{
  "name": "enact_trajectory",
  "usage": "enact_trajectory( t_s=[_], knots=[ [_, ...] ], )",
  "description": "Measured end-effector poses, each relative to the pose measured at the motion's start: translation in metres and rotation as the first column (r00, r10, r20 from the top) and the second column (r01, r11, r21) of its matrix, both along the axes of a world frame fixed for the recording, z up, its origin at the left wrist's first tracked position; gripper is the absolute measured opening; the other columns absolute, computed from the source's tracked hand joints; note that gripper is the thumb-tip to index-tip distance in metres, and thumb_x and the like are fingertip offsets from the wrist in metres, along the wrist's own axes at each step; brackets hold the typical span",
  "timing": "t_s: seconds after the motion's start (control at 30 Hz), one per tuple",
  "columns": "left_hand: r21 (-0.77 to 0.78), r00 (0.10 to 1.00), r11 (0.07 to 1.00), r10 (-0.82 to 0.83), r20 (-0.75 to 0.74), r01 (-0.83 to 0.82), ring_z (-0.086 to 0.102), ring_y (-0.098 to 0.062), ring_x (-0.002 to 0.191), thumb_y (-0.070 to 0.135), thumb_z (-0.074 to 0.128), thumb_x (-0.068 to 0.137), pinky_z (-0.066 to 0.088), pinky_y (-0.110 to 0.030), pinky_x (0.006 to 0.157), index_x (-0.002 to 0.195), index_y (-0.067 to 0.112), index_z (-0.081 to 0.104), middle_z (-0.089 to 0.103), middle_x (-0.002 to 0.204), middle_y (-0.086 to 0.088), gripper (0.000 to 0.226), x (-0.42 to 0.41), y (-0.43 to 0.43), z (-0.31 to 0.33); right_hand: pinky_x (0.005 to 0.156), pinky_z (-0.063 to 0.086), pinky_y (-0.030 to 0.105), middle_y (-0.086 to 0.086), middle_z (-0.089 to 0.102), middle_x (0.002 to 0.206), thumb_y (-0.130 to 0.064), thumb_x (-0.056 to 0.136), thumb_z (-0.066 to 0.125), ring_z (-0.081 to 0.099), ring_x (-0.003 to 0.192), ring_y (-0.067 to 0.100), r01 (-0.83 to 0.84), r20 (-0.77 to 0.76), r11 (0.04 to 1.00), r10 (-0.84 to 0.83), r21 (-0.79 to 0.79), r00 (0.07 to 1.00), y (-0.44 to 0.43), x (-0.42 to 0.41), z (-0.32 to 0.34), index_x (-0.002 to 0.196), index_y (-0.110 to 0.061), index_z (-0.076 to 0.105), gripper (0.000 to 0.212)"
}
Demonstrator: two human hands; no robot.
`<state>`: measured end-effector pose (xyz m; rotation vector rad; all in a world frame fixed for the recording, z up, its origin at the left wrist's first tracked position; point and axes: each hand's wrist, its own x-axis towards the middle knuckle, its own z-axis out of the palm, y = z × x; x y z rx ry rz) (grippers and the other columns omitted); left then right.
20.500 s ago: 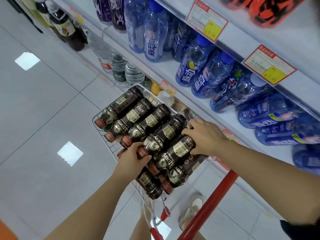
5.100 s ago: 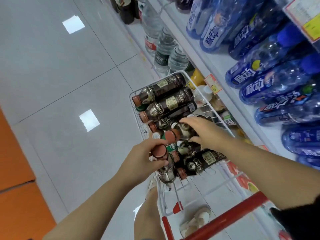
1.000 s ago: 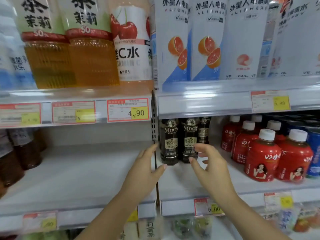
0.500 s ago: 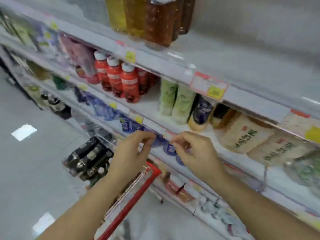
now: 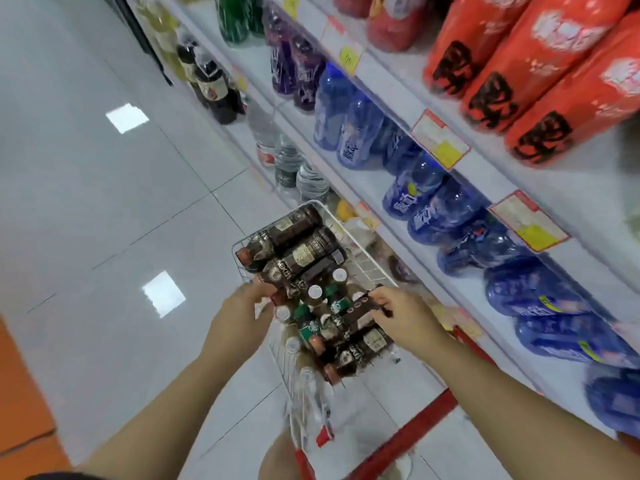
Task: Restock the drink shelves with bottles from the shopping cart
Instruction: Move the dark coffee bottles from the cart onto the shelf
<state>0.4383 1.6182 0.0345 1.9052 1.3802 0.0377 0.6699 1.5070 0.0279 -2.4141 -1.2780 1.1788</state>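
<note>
- Over the cart [image 5: 363, 265], both your hands are down among the bottles [image 5: 294, 230], which lie on their sides in a heap, most with brown caps pointing left and toward you.
- Your left hand [image 5: 239, 317] is at the cart's left edge, with its fingers bent over the neck end of one of them. The blur keeps me from telling whether it grips anything.
- Your right hand [image 5: 408, 317] is at the right side of the load. Its fingers and thumb are curled round the end of a dark bottle [image 5: 360, 308] and pinch it.
- Between your hands, a few smaller bottles stand upright and show white caps [image 5: 315, 292].
- At the cart's far end, two of the bottles lie side by side, touching.
- A red handle [image 5: 408, 441] crosses below your right forearm.
- Just beside the cart on your right, the shelves [image 5: 588, 209] carry blue bottles [image 5: 429, 216] on the lower level and orange bottles [image 5: 540, 98] above, with price tags [image 5: 440, 138] on the edges.
- Left of the cart lies a pale tiled floor [image 5: 104, 202].
</note>
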Motion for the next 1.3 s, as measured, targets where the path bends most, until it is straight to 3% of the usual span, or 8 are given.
enact_trajectory(
  t_s=[0.23,0.4,0.5,0.63,0.8,1.03,1.13,1.3],
  knots=[
    [0.068,0.984,0.997,-0.026,-0.175,0.038,0.029,-0.034,0.132,0.030,0.064,0.085,0.031,-0.045,0.106,0.136,0.018,0.043,0.034,0.144,-0.013,0.056,-0.002,0.070,-0.071,0.099,0.043,0.034,0.008,0.050,0.138,-0.030,0.088,0.060,0.049,0.122,0.027,-0.123,0.023,0.959,0.134,-0.257,0.991,0.034,0.000,-0.069,0.136,-0.018,0.045,0.051],
    [-0.024,0.855,0.943,-0.312,-0.413,0.333,-0.009,-0.035,0.143,0.062,0.063,0.073,0.006,-0.058,0.113,0.137,0.030,0.039,-0.004,0.156,-0.007,0.076,0.003,0.087,-0.107,0.094,0.046,0.035,0.008,0.057,0.129,-0.037,0.088,0.057,0.049,0.119,0.028,-0.235,0.141,0.922,0.288,-0.308,0.947,0.040,0.003,-0.082,0.133,-0.023,0.048,0.048],
    [-0.064,0.807,0.928,-0.353,-0.474,0.368,-0.017,-0.035,0.141,0.067,0.063,0.068,0.000,-0.063,0.110,0.131,0.032,0.045,-0.013,0.155,-0.006,0.074,0.009,0.087,-0.119,0.090,0.047,0.035,0.007,0.059,0.124,-0.040,0.088,0.056,0.050,0.116,0.027,-0.261,0.169,0.913,0.324,-0.312,0.931,0.043,0.003,-0.083,0.131,-0.027,0.050,0.046],
    [-0.018,0.802,0.935,-0.313,-0.510,0.353,-0.016,-0.036,0.141,0.063,0.062,0.069,0.000,-0.064,0.111,0.124,0.032,0.053,-0.007,0.155,-0.011,0.064,0.014,0.089,-0.129,0.090,0.044,0.033,0.005,0.060,0.121,-0.039,0.087,0.057,0.047,0.116,0.025,-0.249,0.169,0.925,0.305,-0.287,0.937,0.041,0.005,-0.085,0.130,-0.027,0.051,0.045],
    [0.095,0.841,0.927,-0.282,-0.461,0.362,0.009,-0.033,0.140,0.059,0.066,0.066,-0.001,-0.057,0.112,0.106,0.026,0.067,0.025,0.144,-0.015,0.053,0.012,0.093,-0.131,0.090,0.047,0.032,0.001,0.061,0.122,-0.034,0.087,0.059,0.054,0.110,0.022,-0.191,0.121,0.956,0.221,-0.222,0.968,0.045,0.003,-0.079,0.127,-0.023,0.055,0.041],
    [0.006,0.865,0.917,-0.373,-0.336,0.398,0.039,-0.039,0.120,0.050,0.067,0.063,0.026,-0.045,0.107,0.109,0.032,0.066,0.033,0.133,-0.012,0.049,0.010,0.087,-0.118,0.102,0.035,0.032,-0.005,0.048,0.131,-0.025,0.090,0.055,0.041,0.122,0.016,-0.324,0.137,0.939,0.309,0.114,0.941,0.110,-0.022,-0.065,0.129,-0.025,0.051,0.040],
    [-0.047,0.818,0.902,-0.410,-0.403,0.429,0.034,-0.032,0.121,0.062,0.060,0.063,0.018,-0.046,0.103,0.112,0.044,0.060,0.037,0.134,-0.006,0.053,0.014,0.083,-0.112,0.110,0.023,0.038,-0.004,0.038,0.139,-0.029,0.087,0.059,0.031,0.130,0.019,-0.523,0.182,0.851,0.507,0.053,0.843,0.137,-0.033,-0.071,0.134,-0.028,0.043,0.049],
    [-0.106,0.823,0.906,-0.416,-0.387,0.409,0.031,-0.032,0.129,0.057,0.064,0.066,0.002,-0.052,0.112,0.115,0.044,0.058,0.037,0.138,-0.008,0.051,0.007,0.084,-0.112,0.100,0.039,0.043,-0.002,0.042,0.139,-0.037,0.078,0.069,0.040,0.126,0.021,-0.514,-0.034,0.853,0.513,-0.085,0.858,0.146,-0.036,-0.087,0.138,-0.029,0.038,0.067]
  ],
)
